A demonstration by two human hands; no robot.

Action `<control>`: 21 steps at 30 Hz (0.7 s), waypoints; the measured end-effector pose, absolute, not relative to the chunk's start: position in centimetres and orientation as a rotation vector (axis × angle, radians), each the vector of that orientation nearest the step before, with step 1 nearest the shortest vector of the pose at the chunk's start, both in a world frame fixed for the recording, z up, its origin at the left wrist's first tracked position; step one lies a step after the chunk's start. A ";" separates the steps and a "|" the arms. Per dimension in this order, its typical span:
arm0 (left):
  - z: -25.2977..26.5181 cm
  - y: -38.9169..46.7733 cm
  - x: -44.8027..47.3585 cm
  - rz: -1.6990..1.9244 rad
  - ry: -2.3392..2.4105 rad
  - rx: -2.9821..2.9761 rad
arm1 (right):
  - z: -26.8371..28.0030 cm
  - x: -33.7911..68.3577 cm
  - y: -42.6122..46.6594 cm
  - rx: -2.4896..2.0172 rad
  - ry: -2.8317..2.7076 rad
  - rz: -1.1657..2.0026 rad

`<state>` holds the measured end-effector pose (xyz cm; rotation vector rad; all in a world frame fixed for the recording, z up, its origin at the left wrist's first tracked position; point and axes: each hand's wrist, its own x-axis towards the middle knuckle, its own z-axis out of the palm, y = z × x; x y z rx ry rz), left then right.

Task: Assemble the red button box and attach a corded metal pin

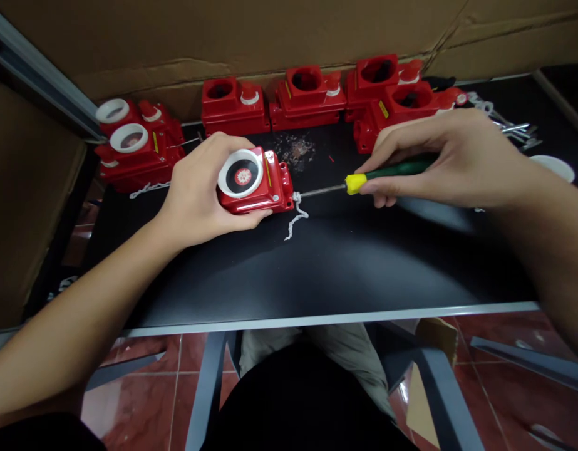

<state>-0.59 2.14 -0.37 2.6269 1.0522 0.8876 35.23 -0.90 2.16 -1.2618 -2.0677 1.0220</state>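
My left hand (199,188) is wrapped round a red housing (255,203) with a white ring and a black disc bearing a red emblem. It holds the housing on or just over the black tabletop. My right hand (439,163) grips the green and yellow handle of a screwdriver (357,183). The metal shaft points left, and its tip meets the right end of the housing beside a white cord (298,216). This cord is bunched there, with a loose end hanging toward me. Whether the tip is inside the cord's knot or a hole, I cannot tell.
Several more red housings (235,106) stand along the cardboard back wall (279,37). Two with white rings (129,138) sit at the left. Dark debris (295,150) lies behind the held housing. Metal parts (518,128) and a white round item (554,168) are at the right.
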 end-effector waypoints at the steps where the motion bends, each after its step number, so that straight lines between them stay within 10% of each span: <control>1: -0.4 2.1 -0.6 0.892 1.063 2.634 | 2.0 35.1 -0.9 -1.284 -2.075 1.044; 21: -0.2 2.4 -0.6 0.870 1.018 2.648 | 1.5 34.8 -0.9 -1.271 -2.004 1.104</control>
